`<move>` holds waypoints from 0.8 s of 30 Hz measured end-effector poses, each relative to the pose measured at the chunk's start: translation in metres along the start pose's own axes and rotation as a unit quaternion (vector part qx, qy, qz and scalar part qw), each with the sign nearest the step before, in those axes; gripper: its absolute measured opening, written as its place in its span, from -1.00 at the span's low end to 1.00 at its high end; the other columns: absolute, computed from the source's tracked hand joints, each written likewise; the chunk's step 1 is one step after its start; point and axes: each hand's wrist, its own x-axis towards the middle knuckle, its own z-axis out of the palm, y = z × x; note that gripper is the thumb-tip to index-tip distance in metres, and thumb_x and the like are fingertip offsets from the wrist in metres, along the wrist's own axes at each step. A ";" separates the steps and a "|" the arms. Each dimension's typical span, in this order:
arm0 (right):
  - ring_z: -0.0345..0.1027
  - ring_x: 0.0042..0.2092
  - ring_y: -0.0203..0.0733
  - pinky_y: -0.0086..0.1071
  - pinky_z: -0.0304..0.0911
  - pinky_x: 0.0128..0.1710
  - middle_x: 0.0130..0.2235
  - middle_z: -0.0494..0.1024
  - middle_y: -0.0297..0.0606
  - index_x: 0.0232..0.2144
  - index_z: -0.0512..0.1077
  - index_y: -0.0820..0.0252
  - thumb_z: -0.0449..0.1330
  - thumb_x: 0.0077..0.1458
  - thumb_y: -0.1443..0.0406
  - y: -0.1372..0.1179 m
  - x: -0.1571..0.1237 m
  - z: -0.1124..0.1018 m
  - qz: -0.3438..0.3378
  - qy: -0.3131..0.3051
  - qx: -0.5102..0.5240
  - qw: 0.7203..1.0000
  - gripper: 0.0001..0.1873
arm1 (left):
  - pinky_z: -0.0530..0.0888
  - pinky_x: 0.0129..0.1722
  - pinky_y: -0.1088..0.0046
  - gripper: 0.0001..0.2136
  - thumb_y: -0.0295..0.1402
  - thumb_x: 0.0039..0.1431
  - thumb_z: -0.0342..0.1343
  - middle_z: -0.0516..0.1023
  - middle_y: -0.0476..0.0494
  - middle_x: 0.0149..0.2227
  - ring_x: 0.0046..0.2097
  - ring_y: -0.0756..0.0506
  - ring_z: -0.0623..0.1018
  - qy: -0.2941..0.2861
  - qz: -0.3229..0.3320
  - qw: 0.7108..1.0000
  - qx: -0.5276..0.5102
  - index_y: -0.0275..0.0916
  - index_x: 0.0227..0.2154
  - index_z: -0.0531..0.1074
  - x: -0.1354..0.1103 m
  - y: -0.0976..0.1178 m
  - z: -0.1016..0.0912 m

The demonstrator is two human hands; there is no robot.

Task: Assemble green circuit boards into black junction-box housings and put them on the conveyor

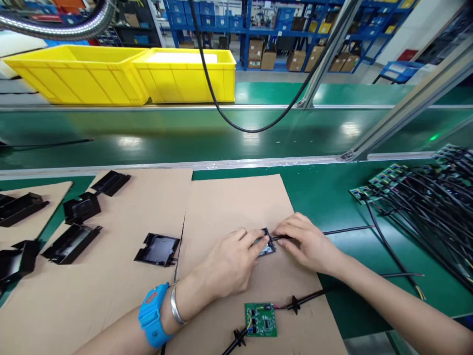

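Note:
My left hand [236, 256] is closed over a small black plastic housing [269, 246], its fingers covering much of it. A black cable [347, 230] runs out of the housing's right side, and my right hand [308, 241] pinches it close to that edge. The housing's inside is mostly hidden by my fingers. Nearer to me, on the cardboard, lies a green circuit board [260, 320] with black cables and grommets at two sides. To the left of my hands rests a black housing piece [158, 249], its inner side up.
Several black housings [72, 243] lie at the left on cardboard [121, 296]. A heap of boards with black cables [424, 207] covers the right side. Yellow bins [185, 76] stand beyond the green belt [166, 140]. A cable loop [251, 130] hangs in front; a metal post [406, 108] slants at right.

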 end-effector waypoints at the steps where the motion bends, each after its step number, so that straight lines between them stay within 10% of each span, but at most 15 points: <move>1: 0.28 -0.14 -0.09 -0.18 0.21 -0.13 -0.23 0.50 -0.17 -0.18 0.44 0.17 0.08 0.19 0.42 0.001 0.001 0.002 -0.012 0.001 -0.008 1.000 -0.81 | 0.45 0.01 0.22 -0.51 -0.51 0.16 -0.02 0.32 -0.29 0.15 -0.01 -0.21 0.40 -0.012 -0.001 1.000 0.011 -0.38 0.18 0.19 0.001 0.002 0.000; 7: 0.20 -0.23 -0.10 -0.21 0.13 -0.20 -0.32 0.48 -0.14 -0.28 0.49 0.25 -0.08 0.20 0.54 0.002 0.006 0.013 -0.104 -0.009 -0.104 0.989 -0.65 | 0.47 -0.13 0.25 -0.49 -0.58 0.05 -0.03 0.41 -0.24 0.06 -0.16 -0.16 0.41 -0.049 -0.045 0.997 0.040 -0.36 0.12 0.27 0.010 0.013 -0.003; 14: 0.23 -0.13 -0.11 -0.20 0.15 -0.10 -0.21 0.49 -0.18 -0.12 0.47 0.18 0.09 0.21 0.39 0.003 0.004 -0.006 -0.058 -0.023 -0.027 0.998 -0.78 | 0.44 0.06 0.15 -0.54 -0.43 0.15 0.07 0.35 -0.24 0.12 0.07 -0.21 0.38 0.006 -0.054 0.997 -0.051 -0.25 0.14 0.27 0.000 0.010 -0.034; 20: 0.17 0.03 0.08 -0.01 0.14 0.03 0.01 0.38 -0.01 0.16 0.25 0.29 0.29 0.02 0.12 -0.015 0.013 -0.005 -0.081 -0.054 -0.006 0.995 -0.30 | 0.48 0.05 0.19 -0.67 -0.33 0.29 -0.01 0.32 -0.23 0.13 0.11 -0.20 0.41 0.075 -0.161 0.984 -0.018 -0.14 0.10 0.34 -0.044 0.005 -0.077; 24: 0.21 0.01 0.06 -0.04 0.18 0.03 -0.02 0.39 -0.01 0.12 0.28 0.28 0.27 0.07 0.20 -0.013 0.033 -0.004 -0.103 -0.064 -0.007 0.993 -0.41 | 0.54 -0.02 0.22 -0.68 -0.27 0.29 0.00 0.32 -0.18 0.13 0.09 -0.22 0.44 0.138 -0.248 0.959 0.013 -0.05 0.08 0.35 -0.100 0.004 -0.083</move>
